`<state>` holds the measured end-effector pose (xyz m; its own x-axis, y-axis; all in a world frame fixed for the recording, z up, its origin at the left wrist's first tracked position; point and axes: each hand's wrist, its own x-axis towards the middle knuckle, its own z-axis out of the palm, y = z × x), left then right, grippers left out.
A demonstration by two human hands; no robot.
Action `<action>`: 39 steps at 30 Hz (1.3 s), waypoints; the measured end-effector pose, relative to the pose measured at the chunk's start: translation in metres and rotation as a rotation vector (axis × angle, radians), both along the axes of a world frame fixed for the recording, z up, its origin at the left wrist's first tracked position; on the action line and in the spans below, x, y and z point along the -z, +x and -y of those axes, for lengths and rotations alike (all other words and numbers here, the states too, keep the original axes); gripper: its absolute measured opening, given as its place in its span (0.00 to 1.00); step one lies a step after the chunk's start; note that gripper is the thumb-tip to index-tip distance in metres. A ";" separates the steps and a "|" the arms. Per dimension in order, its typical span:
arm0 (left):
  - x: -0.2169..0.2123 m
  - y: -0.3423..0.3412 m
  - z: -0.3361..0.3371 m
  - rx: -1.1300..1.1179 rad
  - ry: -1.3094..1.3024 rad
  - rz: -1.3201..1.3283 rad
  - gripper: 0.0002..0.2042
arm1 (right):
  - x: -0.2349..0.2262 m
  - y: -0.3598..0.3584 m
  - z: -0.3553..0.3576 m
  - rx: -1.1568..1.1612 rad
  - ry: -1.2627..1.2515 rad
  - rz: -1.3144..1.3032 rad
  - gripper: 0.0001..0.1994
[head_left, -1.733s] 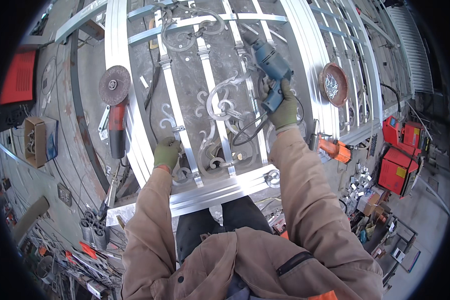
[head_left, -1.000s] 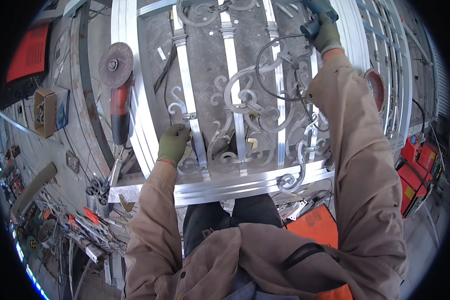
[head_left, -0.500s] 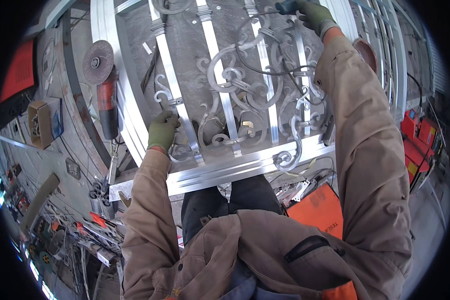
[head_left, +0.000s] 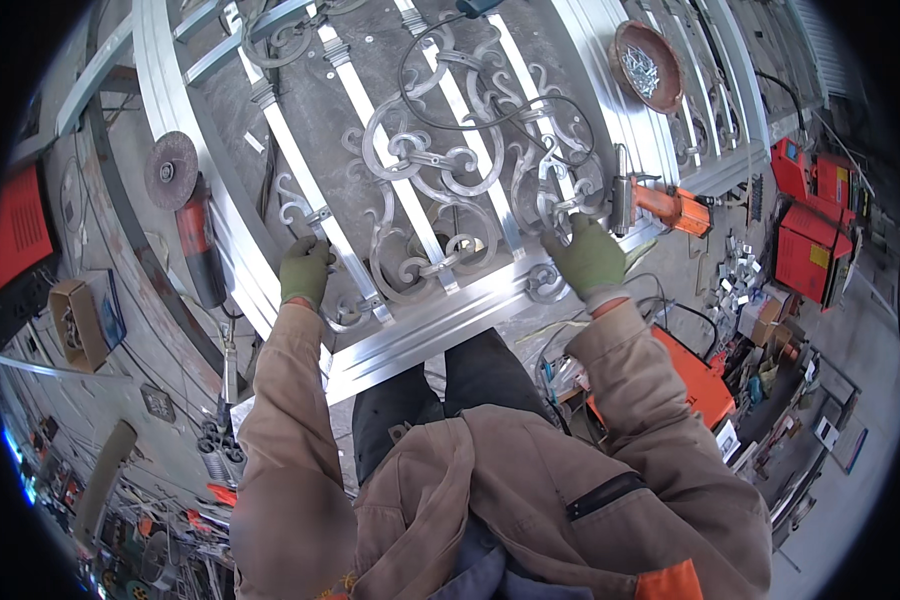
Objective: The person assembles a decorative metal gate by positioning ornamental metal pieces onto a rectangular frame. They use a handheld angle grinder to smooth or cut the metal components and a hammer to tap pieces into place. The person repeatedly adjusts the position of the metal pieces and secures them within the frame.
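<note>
My left hand [head_left: 307,270], in an olive-green glove, has its fingers curled over the middle of a grey metal scroll [head_left: 342,315]. That scroll lies beside the leftmost bright bar [head_left: 305,185] of a metal panel. My right hand [head_left: 585,258], gloved alike, closes over an S-shaped scroll [head_left: 544,284] at the panel's lower right, by the bottom rail [head_left: 440,325]; the palm hides its middle. Larger curled ornaments [head_left: 410,160] cross the bars between my hands. At the top edge lies a dark teal handle [head_left: 476,6], its black cable [head_left: 490,122] looped over the ornaments.
An angle grinder [head_left: 198,240] lies left of the frame. On the right rail sit a brown bowl [head_left: 647,68] of small metal pieces and an orange-handled tool [head_left: 675,208]. Red machines [head_left: 810,250] stand farther right. Beneath the rail is an orange box [head_left: 692,385].
My right hand has let go of the teal handle and come down toward me onto the S-shaped scroll. My left hand stays at its scroll. The view has shifted to the right.
</note>
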<state>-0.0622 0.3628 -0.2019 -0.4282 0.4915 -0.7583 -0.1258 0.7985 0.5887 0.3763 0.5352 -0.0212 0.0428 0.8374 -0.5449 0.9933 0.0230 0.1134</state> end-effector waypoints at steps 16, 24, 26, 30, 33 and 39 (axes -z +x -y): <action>-0.003 0.018 -0.016 0.167 0.029 -0.247 0.20 | -0.057 0.051 0.019 0.193 0.118 -0.818 0.09; -0.021 0.007 0.003 0.098 -0.006 -0.237 0.19 | -0.055 -0.137 -0.070 0.512 0.130 -1.272 0.15; -0.013 0.009 -0.003 0.118 -0.035 -0.228 0.18 | -0.095 -0.288 0.008 0.494 -0.064 -1.474 0.19; -0.002 0.007 0.004 0.101 0.005 -0.306 0.18 | -0.093 -0.397 0.142 -0.533 -0.463 -1.162 0.25; 0.002 0.009 0.013 0.109 -0.009 -0.246 0.18 | -0.135 -0.430 0.211 -0.447 -0.845 -1.154 0.29; 0.018 0.008 0.008 0.197 0.013 -0.227 0.18 | -0.088 -0.316 0.138 0.040 -0.559 -1.252 0.20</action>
<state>-0.0540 0.3546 -0.2199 -0.4814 0.5912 -0.6470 0.1671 0.7866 0.5944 0.0599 0.3971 0.0665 -0.7043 0.5053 -0.4986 0.4252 -0.2622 -0.8663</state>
